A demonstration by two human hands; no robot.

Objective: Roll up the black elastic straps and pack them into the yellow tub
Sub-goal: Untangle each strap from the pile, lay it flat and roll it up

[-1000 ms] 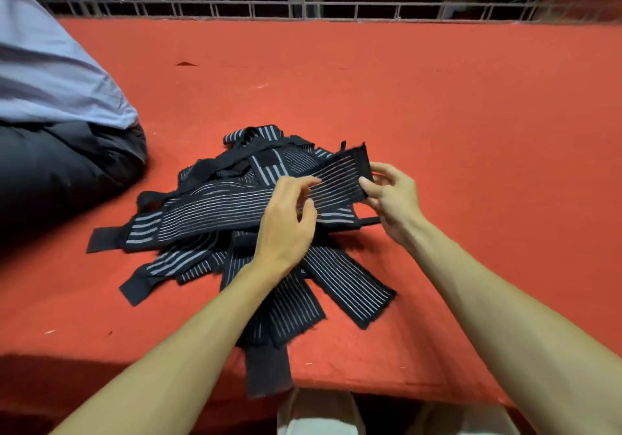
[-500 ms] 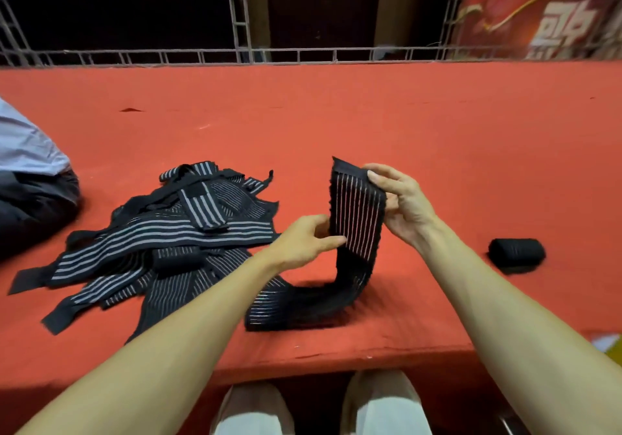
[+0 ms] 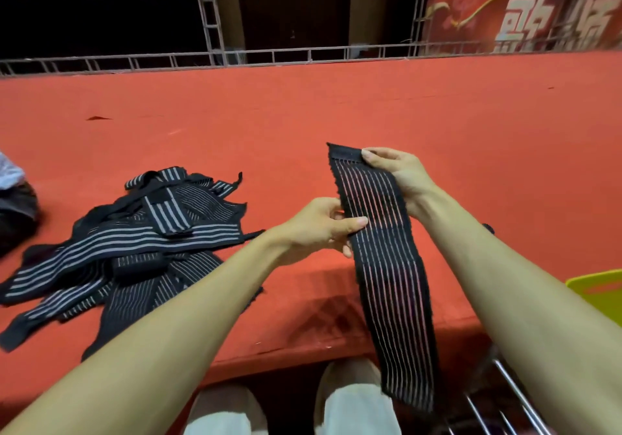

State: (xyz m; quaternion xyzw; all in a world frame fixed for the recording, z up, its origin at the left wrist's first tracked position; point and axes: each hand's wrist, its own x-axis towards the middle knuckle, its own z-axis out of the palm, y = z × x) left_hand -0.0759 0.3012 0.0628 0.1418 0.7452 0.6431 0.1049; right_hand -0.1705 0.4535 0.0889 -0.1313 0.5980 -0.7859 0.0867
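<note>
I hold one black elastic strap [image 3: 387, 266] with thin pale stripes up in the air. It hangs unrolled, its lower end dangling past the table's front edge. My right hand [image 3: 400, 175] pinches the strap's top end. My left hand [image 3: 323, 226] pinches its left edge a little lower. A heap of several more black striped straps [image 3: 134, 242] lies on the red table at the left. A corner of the yellow tub [image 3: 602, 293] shows at the right edge, partly behind my right forearm.
The red table [image 3: 303, 115] stretches wide, with a metal truss rail [image 3: 303, 54] along its far edge. A person in dark clothes [image 3: 13, 205] sits at the far left. Metal bars [image 3: 505, 394] show below the table at the lower right. My knees [image 3: 353, 401] are under the front edge.
The strap has come clear of the heap and been lifted to the right; it now hangs straight, off the table. The view has swung right, bringing the yellow tub in.
</note>
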